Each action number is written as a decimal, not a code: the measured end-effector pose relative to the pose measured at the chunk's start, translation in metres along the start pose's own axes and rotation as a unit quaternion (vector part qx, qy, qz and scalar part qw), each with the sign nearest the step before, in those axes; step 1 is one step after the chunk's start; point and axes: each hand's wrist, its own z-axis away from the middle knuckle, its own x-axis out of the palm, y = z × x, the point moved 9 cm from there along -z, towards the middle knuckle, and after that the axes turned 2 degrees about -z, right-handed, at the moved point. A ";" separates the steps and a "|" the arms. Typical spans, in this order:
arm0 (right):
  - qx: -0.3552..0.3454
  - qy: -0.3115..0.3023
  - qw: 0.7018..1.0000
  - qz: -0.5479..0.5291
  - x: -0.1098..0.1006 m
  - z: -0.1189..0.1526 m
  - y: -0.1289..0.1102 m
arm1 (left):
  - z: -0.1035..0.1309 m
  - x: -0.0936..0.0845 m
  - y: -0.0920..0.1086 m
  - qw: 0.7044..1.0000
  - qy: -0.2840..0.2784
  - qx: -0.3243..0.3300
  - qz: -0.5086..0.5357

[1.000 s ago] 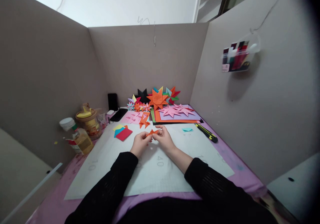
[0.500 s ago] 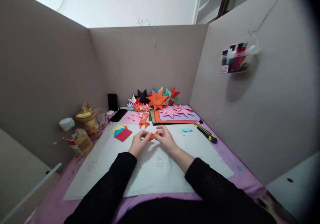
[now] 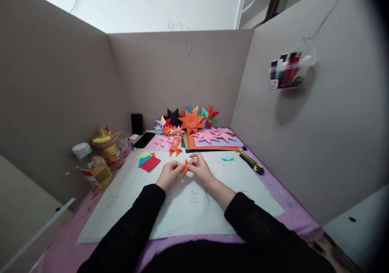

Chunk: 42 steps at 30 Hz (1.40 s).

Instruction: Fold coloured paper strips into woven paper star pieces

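Note:
Between my two hands is a small folded piece of orange paper (image 3: 185, 168), held upright above the white sheet (image 3: 136, 208). My left hand (image 3: 170, 174) pinches its left side, and my right hand (image 3: 200, 169) pinches its right side with thumb and fingers. Just beyond them lie several folded orange paper pieces (image 3: 175, 147). To the left sits a small fanned pile of coloured paper squares, red (image 3: 151, 164) on top with blue and yellow under it. A light blue folded paper (image 3: 227, 158) lies to the right.
Folded paper stars, a large orange one (image 3: 192, 121) among them, stand at the back wall. Pink stars (image 3: 209, 136) lie on stacked coloured sheets. A yellow-black utility knife (image 3: 250, 162) is at right. Phone (image 3: 144, 140), yellow-lidded cup (image 3: 106, 149) and glue-like bottle (image 3: 100, 171) stand left.
The orange paper has turned from lying broad and sideways to standing narrow and upright between my fingers. Both hands stay in nearly the same place.

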 end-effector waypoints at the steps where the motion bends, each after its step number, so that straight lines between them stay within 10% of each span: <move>1: -0.002 0.000 1.000 -0.004 -0.001 -0.001 0.000 | 0.000 -0.002 0.000 1.000 0.004 -0.001 -0.002; 7: -0.010 -0.002 1.000 0.022 -0.009 -0.003 -0.004 | -0.003 -0.016 -0.002 0.999 0.048 -0.008 0.013; 14: 0.024 -0.097 0.991 0.089 0.015 0.004 0.003 | -0.002 0.003 0.008 0.994 -0.032 0.055 0.084; 24: -0.006 0.026 0.999 0.045 -0.016 -0.005 -0.007 | -0.004 -0.003 -0.006 0.998 -0.011 -0.010 0.056; 42: 0.033 0.031 0.999 0.022 -0.011 -0.005 0.000 | -0.005 -0.011 0.001 0.997 0.029 0.038 0.052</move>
